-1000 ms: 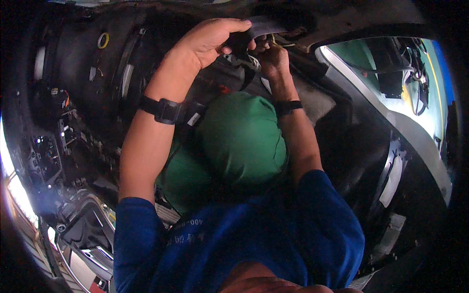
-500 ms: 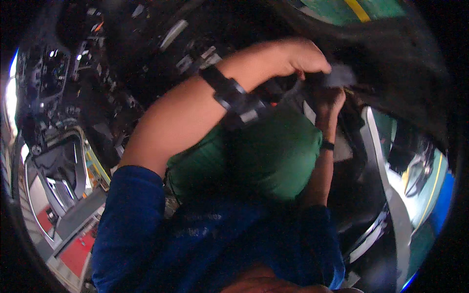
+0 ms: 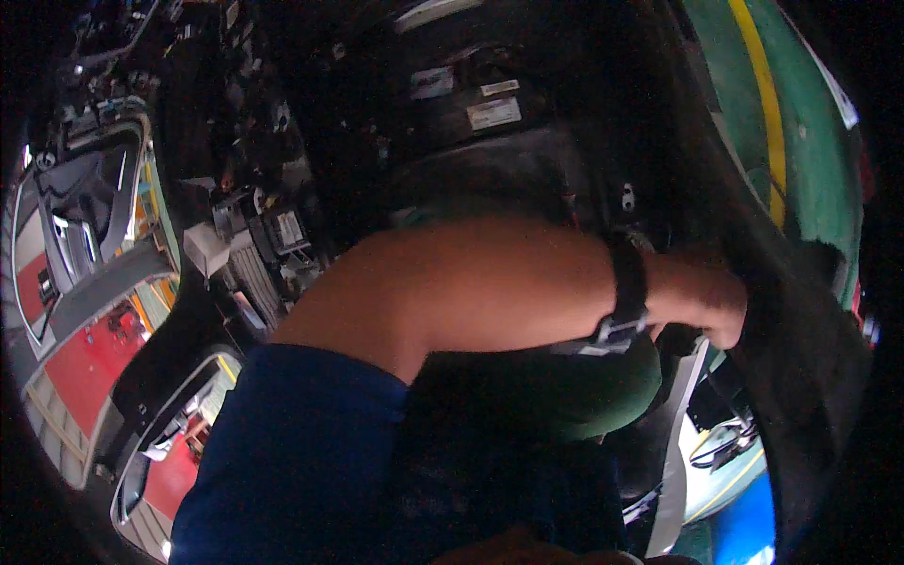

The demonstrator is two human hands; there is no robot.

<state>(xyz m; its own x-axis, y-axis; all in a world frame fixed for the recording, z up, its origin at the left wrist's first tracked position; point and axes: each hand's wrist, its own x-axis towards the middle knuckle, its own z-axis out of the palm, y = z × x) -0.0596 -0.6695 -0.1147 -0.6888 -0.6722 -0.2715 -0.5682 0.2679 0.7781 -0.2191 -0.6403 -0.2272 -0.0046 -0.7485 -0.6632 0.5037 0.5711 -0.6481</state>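
Note:
My left arm reaches across to the right, with a dark watch strap (image 3: 629, 287) at the wrist. My left hand (image 3: 702, 297) is beside a dark curved trim panel (image 3: 782, 330) at the car's door opening. Its fingers curl downward and look closed; what they hold, if anything, is lost in shadow. Just below the fingers, a pale door sill strip (image 3: 680, 424) runs toward the lower edge. My right hand does not show; my left arm and the dark interior cover that area. Below the left forearm is my green-clad knee (image 3: 603, 395).
Exposed wiring and modules (image 3: 273, 235) fill the dashboard area at left. A labelled dark unit (image 3: 494, 113) lies at the top middle. A door with its inner panel (image 3: 89, 202) stands at far left. Outside at right is green floor with a yellow line (image 3: 767, 104).
The view has shifted. My left hand has moved right and lower, to the dark trim. My right hand, earlier near it by a grey blurred piece, is out of sight.

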